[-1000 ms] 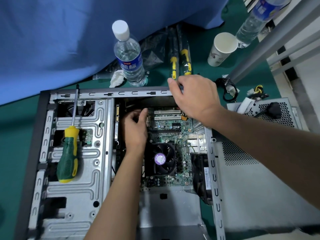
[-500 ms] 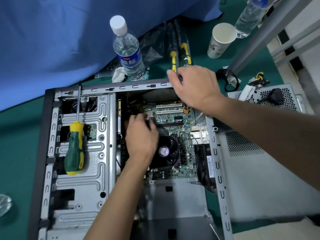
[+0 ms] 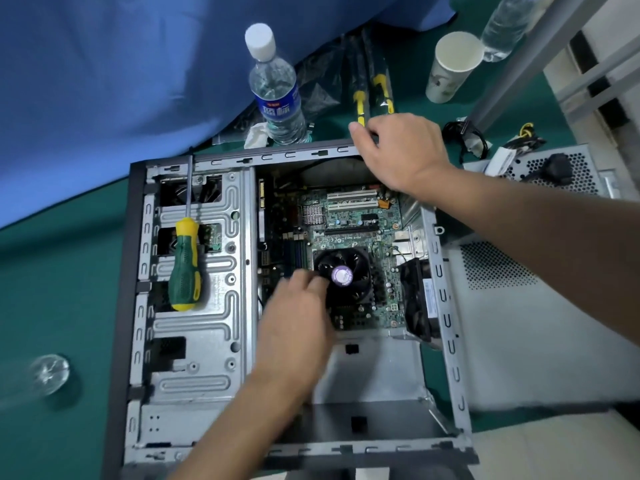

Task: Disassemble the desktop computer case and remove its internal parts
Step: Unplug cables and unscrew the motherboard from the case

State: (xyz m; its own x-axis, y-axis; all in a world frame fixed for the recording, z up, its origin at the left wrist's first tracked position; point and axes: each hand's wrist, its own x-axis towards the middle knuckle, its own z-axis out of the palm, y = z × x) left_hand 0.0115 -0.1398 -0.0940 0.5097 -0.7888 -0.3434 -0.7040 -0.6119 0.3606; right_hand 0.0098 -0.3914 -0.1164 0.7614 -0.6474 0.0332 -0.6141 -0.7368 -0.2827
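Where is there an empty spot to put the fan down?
Bare green mat left of the case, above the glass. The grey panel on the right is bare too. Behind the case it's crowded: bottle, paper cup, cables.

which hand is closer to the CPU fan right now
Left. The left hand has fingertips at the CPU fan; the right hand rests on the case rim.

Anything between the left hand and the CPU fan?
Nothing visible. The left hand is already at the CPU fan's left edge, fingertips over its rim. The screwdriver lies apart on the drive cage.
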